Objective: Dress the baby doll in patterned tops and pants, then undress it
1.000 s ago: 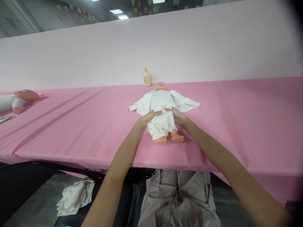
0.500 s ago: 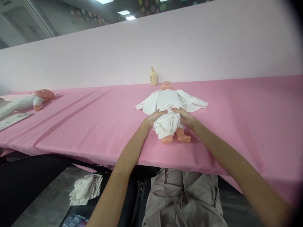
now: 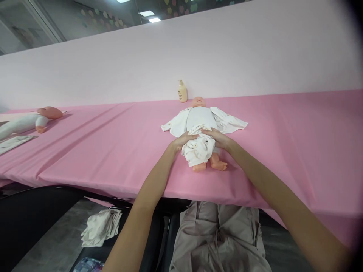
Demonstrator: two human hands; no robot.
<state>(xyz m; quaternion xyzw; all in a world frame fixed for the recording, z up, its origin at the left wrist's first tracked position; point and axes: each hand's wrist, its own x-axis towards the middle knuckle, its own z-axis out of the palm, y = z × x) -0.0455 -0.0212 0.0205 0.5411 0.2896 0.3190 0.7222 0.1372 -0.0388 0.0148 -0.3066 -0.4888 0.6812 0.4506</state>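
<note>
A baby doll lies on its back with its head away from me and its bare feet towards me. Over its lower body and one leg is a bunched white baby garment. My left hand grips the left side of this cloth, and my right hand grips the right side, with fingers curled over its top near the doll's waist. A white long-sleeved baby top is spread under the doll, sleeves out to both sides. The fingertips are partly sunk in the folds.
A cream pump bottle stands behind the doll's head by the white wall. A pink cloth covers the table. Another doll lies at far left beside a folded cloth. Folded white clothes rest on a black chair below.
The hands stay on the garment, and its folds have bunched slightly more, with a small opening showing on the right. The whole view has shifted a little.
</note>
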